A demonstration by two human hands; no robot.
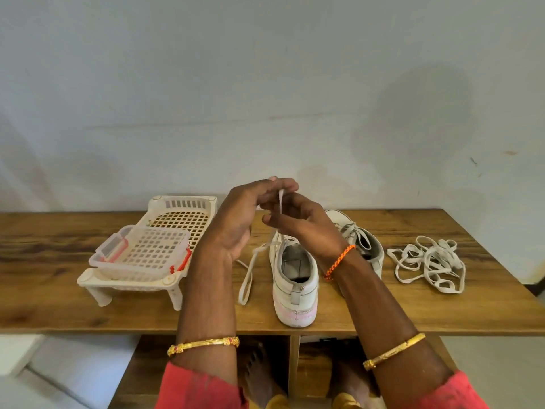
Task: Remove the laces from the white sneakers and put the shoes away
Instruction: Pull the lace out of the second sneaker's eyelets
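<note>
1. The lace (280, 202) runs up from the near shoe (295, 278) to both hands, which are raised just above that shoe. It hangs fairly straight between fingers and shoe, which suggests it is being drawn out of the eyelets.
2. The left hand (236, 222) has its fingers curled at the top, pinching the upper end of the lace. The right hand (300, 222) has its fingers curled round the lace just below. Holding it at two points probably keeps the lace under control as it comes free.
3. A loose loop (246, 278) of the same lace trails on the worktop (383, 314) just left of the near shoe.
4. The near shoe stands upright near the front edge, heel toward the person, its opening showing. That leaves the tongue and eyelets facing away, under the hands.
5. The far shoe (362, 243) sits behind the right wrist, and some lace appears to remain on it. It seems to wait its turn.
6. A heap of laces (427, 261) lies well right of both shoes, likely set aside out of the way.
7. On the left stands a rack (177, 208) with a clear box (141, 252) on it, apart from the shoes.
8. Judged from this, the unlacing is under way; no shoe is put away yet.
</note>
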